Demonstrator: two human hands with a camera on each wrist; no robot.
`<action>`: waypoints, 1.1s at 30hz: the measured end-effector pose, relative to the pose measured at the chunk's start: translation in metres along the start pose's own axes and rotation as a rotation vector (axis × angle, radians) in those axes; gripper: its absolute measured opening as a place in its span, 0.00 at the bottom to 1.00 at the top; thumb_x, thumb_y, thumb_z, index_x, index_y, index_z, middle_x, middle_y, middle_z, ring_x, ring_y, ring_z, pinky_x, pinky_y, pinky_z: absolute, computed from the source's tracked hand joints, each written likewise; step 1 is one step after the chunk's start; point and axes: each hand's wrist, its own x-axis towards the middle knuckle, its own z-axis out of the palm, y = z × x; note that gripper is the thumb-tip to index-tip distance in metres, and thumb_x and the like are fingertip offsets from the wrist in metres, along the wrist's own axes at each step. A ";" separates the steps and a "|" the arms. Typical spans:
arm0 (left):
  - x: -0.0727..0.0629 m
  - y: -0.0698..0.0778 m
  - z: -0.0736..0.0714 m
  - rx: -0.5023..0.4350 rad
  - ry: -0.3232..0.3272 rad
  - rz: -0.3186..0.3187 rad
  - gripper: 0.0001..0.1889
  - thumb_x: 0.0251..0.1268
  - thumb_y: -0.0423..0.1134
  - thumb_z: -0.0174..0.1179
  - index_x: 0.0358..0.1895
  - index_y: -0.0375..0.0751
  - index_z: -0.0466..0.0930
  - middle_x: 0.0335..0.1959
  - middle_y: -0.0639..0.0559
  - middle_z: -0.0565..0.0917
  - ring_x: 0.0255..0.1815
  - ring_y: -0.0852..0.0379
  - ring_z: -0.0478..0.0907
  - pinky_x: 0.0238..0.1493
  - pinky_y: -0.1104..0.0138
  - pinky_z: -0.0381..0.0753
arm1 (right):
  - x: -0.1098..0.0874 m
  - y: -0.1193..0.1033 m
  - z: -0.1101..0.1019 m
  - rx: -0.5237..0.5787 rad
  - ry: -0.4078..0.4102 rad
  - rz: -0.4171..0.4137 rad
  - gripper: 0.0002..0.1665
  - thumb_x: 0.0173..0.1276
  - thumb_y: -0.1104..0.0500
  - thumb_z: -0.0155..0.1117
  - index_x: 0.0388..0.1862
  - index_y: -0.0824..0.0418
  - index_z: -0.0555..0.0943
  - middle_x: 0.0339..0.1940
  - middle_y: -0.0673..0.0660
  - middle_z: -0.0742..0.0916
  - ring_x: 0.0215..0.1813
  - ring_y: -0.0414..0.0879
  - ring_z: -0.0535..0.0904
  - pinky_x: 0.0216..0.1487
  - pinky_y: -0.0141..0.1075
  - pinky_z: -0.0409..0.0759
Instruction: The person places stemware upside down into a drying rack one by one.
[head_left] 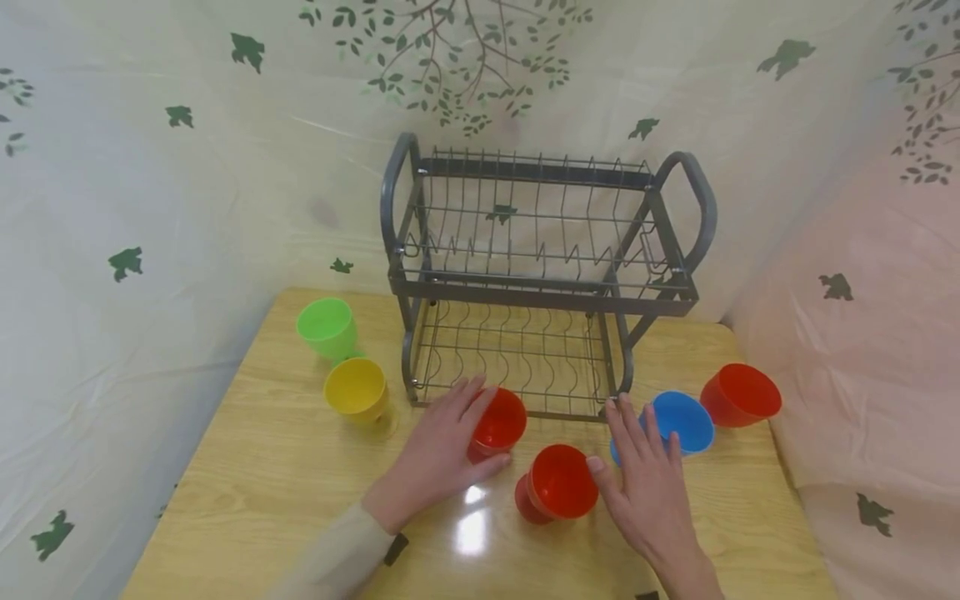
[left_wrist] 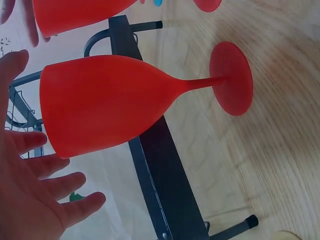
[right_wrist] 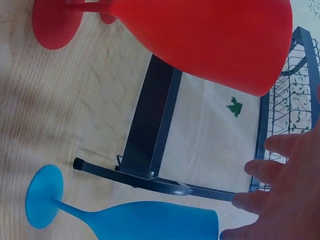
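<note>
My left hand (head_left: 442, 442) is beside a red plastic goblet (head_left: 501, 423), thumb and fingers spread around its rim. In the left wrist view that goblet (left_wrist: 105, 102) stands on its foot, and the fingers (left_wrist: 75, 185) are apart and extended. A second red goblet (head_left: 562, 483) stands closer to me, between the hands. My right hand (head_left: 648, 500), fingers straight, hovers with its thumb close by that goblet's rim. Its fingertips overlap a blue goblet (head_left: 686, 425) in the head view. The right wrist view shows the blue goblet (right_wrist: 155, 221) upright beside those fingers (right_wrist: 265, 172).
A two-tier dark metal dish rack (head_left: 543, 296) stands at the back middle of the wooden table (head_left: 262, 483). Green (head_left: 330, 329) and yellow (head_left: 357, 392) goblets are at left, another red goblet (head_left: 741, 396) at far right. A leaf-patterned sheet (head_left: 180, 208) hangs behind.
</note>
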 end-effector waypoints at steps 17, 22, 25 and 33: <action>0.013 0.002 0.001 -0.092 -0.029 -0.085 0.49 0.60 0.62 0.71 0.81 0.47 0.60 0.76 0.46 0.69 0.71 0.46 0.71 0.65 0.51 0.80 | 0.002 -0.002 -0.002 -0.005 0.011 0.002 0.43 0.79 0.40 0.51 0.85 0.56 0.56 0.84 0.64 0.61 0.83 0.72 0.47 0.74 0.77 0.44; 0.004 0.003 -0.009 -0.135 0.003 -0.155 0.49 0.58 0.61 0.73 0.78 0.43 0.64 0.75 0.44 0.70 0.69 0.44 0.73 0.62 0.49 0.82 | 0.004 -0.003 -0.002 0.010 0.006 0.009 0.45 0.79 0.40 0.51 0.87 0.52 0.50 0.85 0.63 0.59 0.83 0.70 0.46 0.75 0.76 0.42; -0.003 0.003 -0.017 -0.157 0.036 -0.183 0.49 0.56 0.61 0.74 0.77 0.40 0.66 0.74 0.43 0.71 0.69 0.43 0.73 0.61 0.48 0.82 | 0.005 -0.005 -0.003 0.017 0.001 0.009 0.45 0.79 0.40 0.52 0.87 0.51 0.50 0.85 0.62 0.58 0.84 0.69 0.44 0.75 0.75 0.42; -0.021 -0.004 -0.039 -0.205 0.153 -0.158 0.44 0.53 0.55 0.78 0.72 0.41 0.72 0.68 0.47 0.74 0.65 0.47 0.75 0.58 0.53 0.85 | 0.008 -0.012 -0.003 0.037 0.025 -0.014 0.44 0.79 0.41 0.52 0.87 0.52 0.52 0.85 0.62 0.59 0.84 0.68 0.45 0.75 0.75 0.46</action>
